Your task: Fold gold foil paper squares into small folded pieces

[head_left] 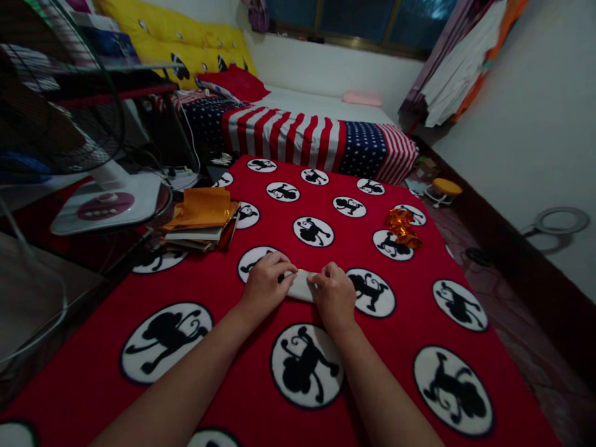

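A folded sheet of paper [302, 288], pale on the side that shows, lies low over the red cloth [223, 347] between my two hands. My left hand [269, 277] pinches its far left edge with thumb and fingertips. On the right end, my right hand [336, 294] has its fingers curled and the thumb pressed onto the paper. A thin gold line shows along the far edge. To the left sits a stack of orange-gold paper sheets [203, 210], with paler sheets beneath. Crumpled-looking shiny orange foil pieces [403, 227] lie on the cloth at the right.
A grey fan base [112, 202] stands at the left beside a dark shelf. Beyond the cloth is a bed with a striped, starred cover [298, 133]. Along the right wall are a small yellow-topped stool [446, 188] and a ring-shaped holder [561, 220].
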`<action>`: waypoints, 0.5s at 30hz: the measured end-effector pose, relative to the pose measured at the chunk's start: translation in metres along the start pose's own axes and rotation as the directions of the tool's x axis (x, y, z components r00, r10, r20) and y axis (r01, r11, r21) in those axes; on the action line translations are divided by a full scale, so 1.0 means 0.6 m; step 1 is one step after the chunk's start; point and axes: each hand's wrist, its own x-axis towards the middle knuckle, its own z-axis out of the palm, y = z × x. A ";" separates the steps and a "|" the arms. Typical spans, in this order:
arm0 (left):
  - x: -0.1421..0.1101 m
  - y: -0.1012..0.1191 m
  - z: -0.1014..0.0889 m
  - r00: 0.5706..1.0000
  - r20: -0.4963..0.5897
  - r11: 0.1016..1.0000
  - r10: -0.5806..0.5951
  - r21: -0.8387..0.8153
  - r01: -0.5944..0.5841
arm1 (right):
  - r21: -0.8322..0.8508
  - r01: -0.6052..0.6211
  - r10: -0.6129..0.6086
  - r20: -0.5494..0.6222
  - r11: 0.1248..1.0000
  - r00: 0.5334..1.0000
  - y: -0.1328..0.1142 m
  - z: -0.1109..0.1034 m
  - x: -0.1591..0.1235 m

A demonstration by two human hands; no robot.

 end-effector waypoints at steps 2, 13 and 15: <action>-0.016 0.027 -0.004 0.987 0.083 0.989 0.134 0.048 -0.138 | 0.006 0.000 0.000 0.004 1.000 1.000 0.000 0.000 0.000; -0.090 0.070 0.034 0.920 0.389 0.925 0.052 0.329 -0.191 | 0.038 0.000 -0.001 0.025 0.999 1.000 0.004 -0.003 -0.004; -0.092 0.066 0.036 0.916 0.400 0.920 0.042 0.342 -0.191 | 0.039 0.001 -0.002 0.024 0.999 1.000 0.003 -0.003 -0.004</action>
